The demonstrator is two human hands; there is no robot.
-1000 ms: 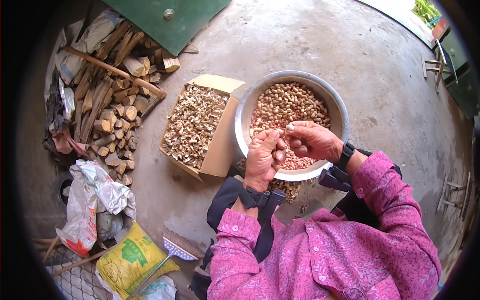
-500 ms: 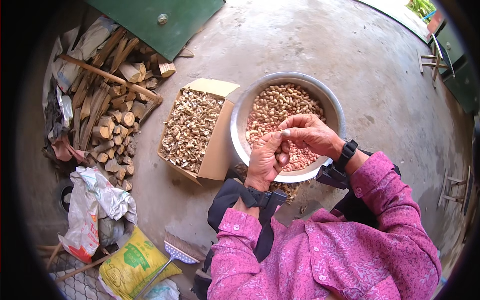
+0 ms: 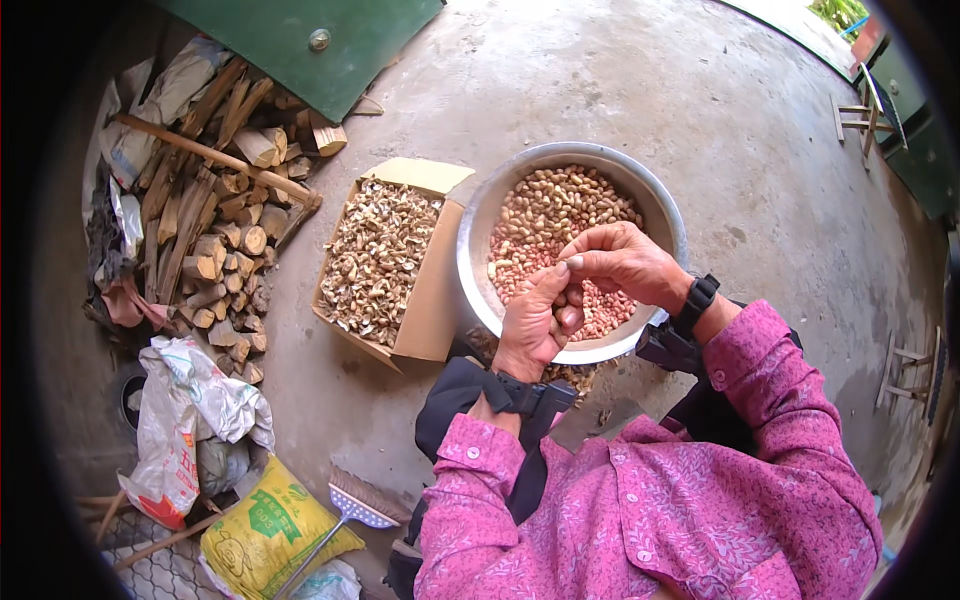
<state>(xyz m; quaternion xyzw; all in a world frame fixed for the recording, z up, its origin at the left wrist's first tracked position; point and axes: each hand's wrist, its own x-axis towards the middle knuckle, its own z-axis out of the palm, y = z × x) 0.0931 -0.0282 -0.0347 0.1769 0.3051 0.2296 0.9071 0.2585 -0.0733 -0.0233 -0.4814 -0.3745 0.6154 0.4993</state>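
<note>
Two bare hands emerging from pink leaf-patterned sleeves (image 3: 780, 370): left hand (image 3: 535, 318), fingers curled, and right hand (image 3: 628, 266), thumb and forefinger pinched, tips meeting over the basin; both grips closed, though anything between the tips is too small to tell. One round silver-grey metal basin (image 3: 477, 272) beneath: small pink shelled kernels (image 3: 610, 316) toward its near rim, tan unshelled peanuts (image 3: 572, 195) toward its far rim. Step in hand, by judgement: opening pods with the fingertips; the next move calls for a firm thumb press, kept above the basin. One open brown cardboard carton (image 3: 430, 290), beside the basin's left rim, heaped with broken tan shells (image 3: 372, 265); no lettering legible. One plump yellow sack (image 3: 280, 540), toward the concrete floor's (image 3: 790, 220) near left edge: green printed panel, characters and digits, not transcribed. One crumpled white plastic bag (image 3: 215, 385), behind it: red print, partly folded away. One stack of split brown firewood (image 3: 235, 250), farther left, unlettered.
</note>
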